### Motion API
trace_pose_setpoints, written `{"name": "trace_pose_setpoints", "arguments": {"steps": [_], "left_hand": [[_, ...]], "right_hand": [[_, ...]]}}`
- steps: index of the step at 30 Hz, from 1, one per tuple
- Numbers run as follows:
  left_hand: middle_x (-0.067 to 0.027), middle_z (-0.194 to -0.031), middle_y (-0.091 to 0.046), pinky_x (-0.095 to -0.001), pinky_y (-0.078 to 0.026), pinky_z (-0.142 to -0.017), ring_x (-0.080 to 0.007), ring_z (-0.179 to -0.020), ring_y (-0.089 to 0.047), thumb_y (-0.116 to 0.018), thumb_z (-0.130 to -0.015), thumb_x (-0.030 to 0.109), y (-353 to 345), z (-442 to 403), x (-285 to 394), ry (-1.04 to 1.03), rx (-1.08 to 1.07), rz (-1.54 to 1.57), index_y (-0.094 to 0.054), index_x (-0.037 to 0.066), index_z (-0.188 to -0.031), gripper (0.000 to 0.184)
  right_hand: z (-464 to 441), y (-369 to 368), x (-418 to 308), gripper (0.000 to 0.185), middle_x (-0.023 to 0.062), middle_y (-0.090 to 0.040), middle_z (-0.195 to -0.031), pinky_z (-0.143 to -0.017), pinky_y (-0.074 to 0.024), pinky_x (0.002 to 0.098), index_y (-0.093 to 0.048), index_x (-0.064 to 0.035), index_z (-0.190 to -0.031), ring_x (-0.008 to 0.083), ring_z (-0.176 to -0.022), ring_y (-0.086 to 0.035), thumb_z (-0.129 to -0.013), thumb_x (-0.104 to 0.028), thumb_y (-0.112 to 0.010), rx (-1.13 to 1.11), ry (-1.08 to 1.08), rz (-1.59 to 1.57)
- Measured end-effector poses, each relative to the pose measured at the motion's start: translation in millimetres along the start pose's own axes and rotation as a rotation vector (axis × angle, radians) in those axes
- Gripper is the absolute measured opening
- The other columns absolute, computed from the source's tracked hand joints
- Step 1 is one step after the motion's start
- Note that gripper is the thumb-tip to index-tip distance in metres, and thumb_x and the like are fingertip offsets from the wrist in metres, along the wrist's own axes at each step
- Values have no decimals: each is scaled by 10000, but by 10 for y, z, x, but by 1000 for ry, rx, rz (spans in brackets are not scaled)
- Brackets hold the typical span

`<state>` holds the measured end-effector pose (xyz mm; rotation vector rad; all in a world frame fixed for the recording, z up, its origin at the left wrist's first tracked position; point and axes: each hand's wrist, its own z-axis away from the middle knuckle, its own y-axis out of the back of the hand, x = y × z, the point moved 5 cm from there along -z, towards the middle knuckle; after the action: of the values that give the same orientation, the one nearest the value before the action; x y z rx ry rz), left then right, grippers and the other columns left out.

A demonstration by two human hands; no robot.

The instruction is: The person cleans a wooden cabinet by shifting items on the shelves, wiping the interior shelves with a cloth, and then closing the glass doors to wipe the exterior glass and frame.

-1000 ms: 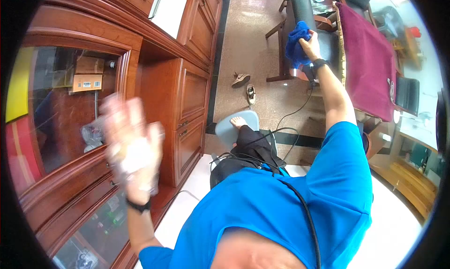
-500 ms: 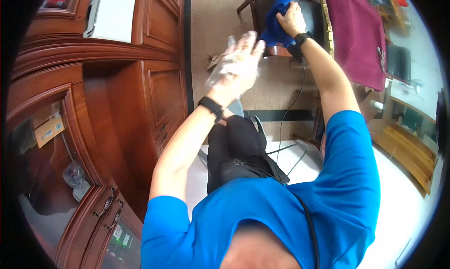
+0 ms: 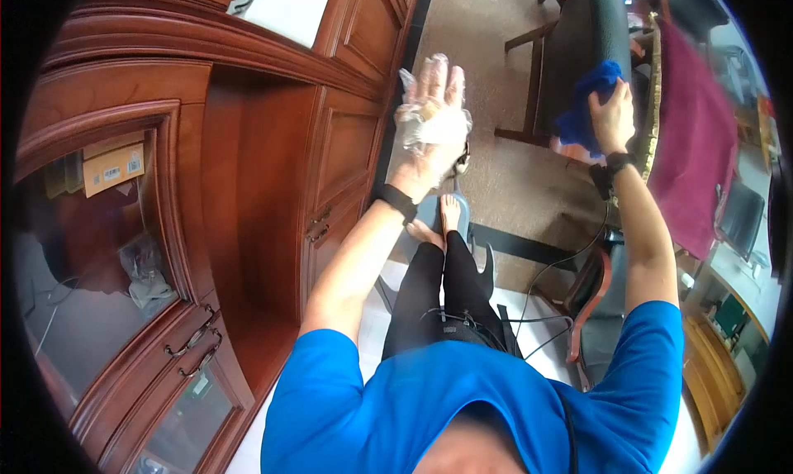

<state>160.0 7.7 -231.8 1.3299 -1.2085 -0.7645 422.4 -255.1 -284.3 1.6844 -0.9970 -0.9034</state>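
Observation:
My left hand (image 3: 434,123) wears a clear plastic glove and hangs in the air near the wooden cabinet, fingers stretched out, holding nothing. A blue cloth (image 3: 582,119) is gripped in my bare right hand (image 3: 614,119), with part of it hanging loose on the left. Behind the cloth stands a dark chair (image 3: 600,28) with a padded back; whether the cloth touches it I cannot tell. Black bands circle both wrists.
On my left is a reddish-brown cabinet (image 3: 264,185) with glass doors and a white box-like object (image 3: 285,7) on it. A table with a maroon cloth (image 3: 694,143) is on the right. A chair (image 3: 591,309) and a black cable (image 3: 570,259) lie nearer to me.
The view has shifted left, so the cabinet takes up more of it. My right hand, still with the blue cloth, appears further right and lower. The left hand stays open.

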Motion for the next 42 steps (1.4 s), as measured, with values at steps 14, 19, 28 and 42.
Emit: {"name": "trace_pose_setpoints", "arguments": {"steps": [14,19,28,42], "left_hand": [[-207,-1626,-368,-564,-248,-1251,-385,-1523,-321,-602,-964,216,2097,162,-1341,228,228,-450,-468,39,-1513,592],[-181,-1607,-405,-540,-283,-1245,-373,-1496,-372,-632,-940,200,2123,577,-1541,303,210,-340,-467,44,-1511,614],[-167,-1619,-400,-543,-278,-1243,-347,-1515,-347,-613,-947,261,1126,801,-1898,291,-98,-390,-454,60,-1527,634],[-239,-1527,-495,-498,-356,-1218,-326,-1431,-482,-679,-897,208,-132,-952,812,-516,-27,247,-503,5,-1464,628]], "right_hand": [[13,524,-2108,599,203,-682,-1209,-955,-544,452,-454,-108,-1351,427,-1141,-655,-824,22,-705,-514,516,-696],[120,1170,-3656,542,210,-667,-1251,-1013,-527,442,-564,-62,-1332,409,-1166,-644,-805,-58,-690,-572,939,-966],[-44,1023,-2535,566,176,-683,-1231,-999,-536,422,-599,-86,-1325,382,-1158,-662,-778,27,-689,-613,808,-671],[87,620,-239,553,152,-619,-1294,-973,-536,445,-557,-141,-1353,387,-1132,-637,-820,-80,-692,-236,164,-349]]}}
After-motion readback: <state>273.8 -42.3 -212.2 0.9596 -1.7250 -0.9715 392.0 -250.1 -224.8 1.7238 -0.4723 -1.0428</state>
